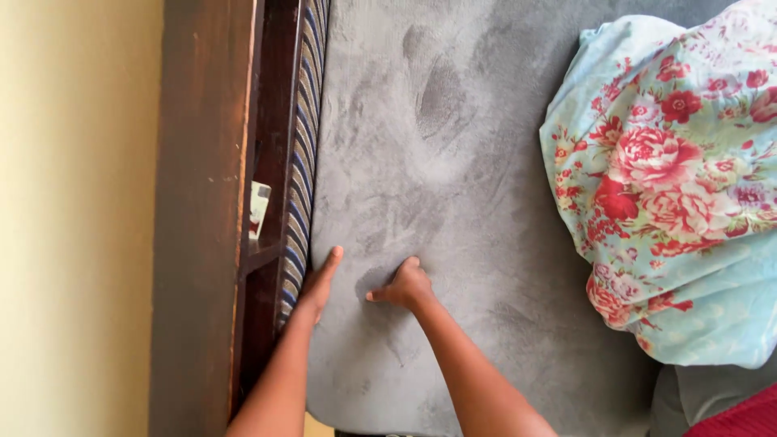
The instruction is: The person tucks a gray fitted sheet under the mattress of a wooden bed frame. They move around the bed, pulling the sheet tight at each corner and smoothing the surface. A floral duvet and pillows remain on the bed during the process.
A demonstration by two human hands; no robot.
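Observation:
A grey plush blanket [453, 162] covers the bed. My left hand [320, 279] lies flat along the blanket's left edge, fingers pressed between it and the blue-striped mattress side [301, 162]. To its right my right hand [402, 286] is a loose fist pressing knuckles-down into the grey blanket, with the thumb sticking out to the left. Neither hand holds anything that I can see. Both forearms come in from the bottom edge.
A dark wooden bed frame [202, 202] runs along the left, against a pale yellow wall [73, 218]. A bundled light-blue cloth with red and pink roses [672, 186] lies on the right. A bit of red fabric [740, 421] shows at bottom right.

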